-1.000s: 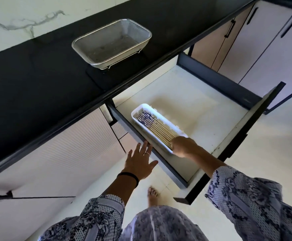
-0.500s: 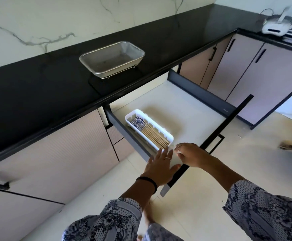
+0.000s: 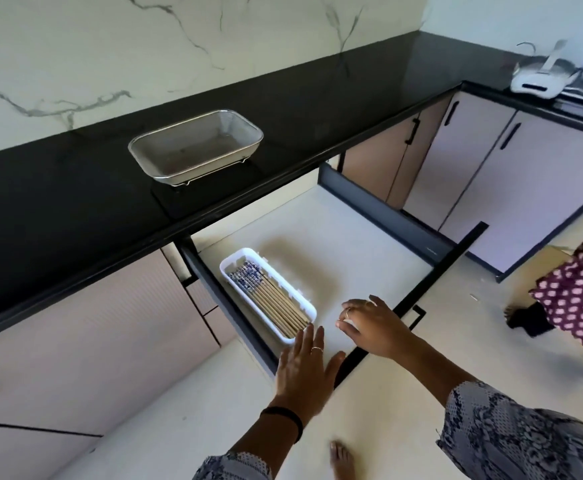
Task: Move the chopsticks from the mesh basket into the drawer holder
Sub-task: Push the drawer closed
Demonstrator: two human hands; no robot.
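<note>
The steel mesh basket (image 3: 196,147) stands on the black counter with nothing in it. Below it the drawer (image 3: 380,268) is pulled out. A white plastic holder (image 3: 301,304) lies along the drawer's left side, filled with several wooden chopsticks (image 3: 272,300) whose blue-patterned ends point to the back. My left hand (image 3: 304,367) hovers flat with fingers straight over the drawer's front left corner, just in front of the holder. My right hand (image 3: 369,323) is over the drawer's front edge, fingers loosely bent and holding nothing.
The drawer's dark front panel (image 3: 432,282) juts out toward the floor. A white appliance (image 3: 539,76) sits on the counter at the far right. Another person in a dotted garment (image 3: 581,292) stands at the right. My bare foot (image 3: 342,460) is on the pale floor below.
My right hand has left the holder and come back to the drawer's front edge. My left hand has moved up to the drawer's front corner. The view has tilted upward and pulled back.
</note>
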